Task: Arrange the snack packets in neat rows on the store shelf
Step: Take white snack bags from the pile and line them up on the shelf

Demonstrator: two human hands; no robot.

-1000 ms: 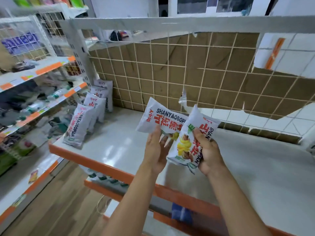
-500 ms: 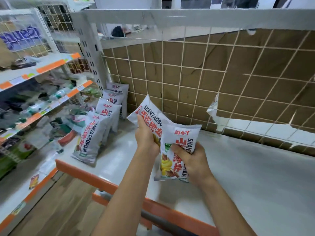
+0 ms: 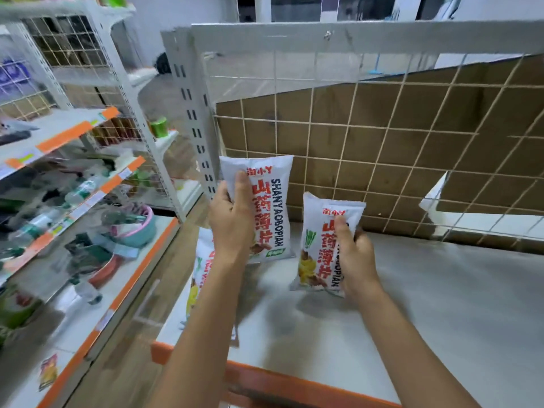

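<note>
My left hand [image 3: 232,219] grips a white snack packet [image 3: 269,201] with red lettering, held upright near the back left corner of the white shelf [image 3: 441,304]. My right hand [image 3: 353,254] grips a second packet [image 3: 321,245] of the same kind, upright a little to the right and nearer to me. Behind my left forearm another such packet [image 3: 201,275] stands on the shelf, mostly hidden.
A wire grid [image 3: 382,142] backed by brown cardboard closes the shelf's rear. A white perforated upright [image 3: 191,119] stands at the left corner. The shelf's orange front edge [image 3: 294,381] runs below my arms. Left of it, neighbouring shelves [image 3: 73,201] hold assorted goods.
Both hands moved apart and toward the shelf's back left corner. The two packets, earlier overlapping in front of me, are now separate and upright. The view swung left.
</note>
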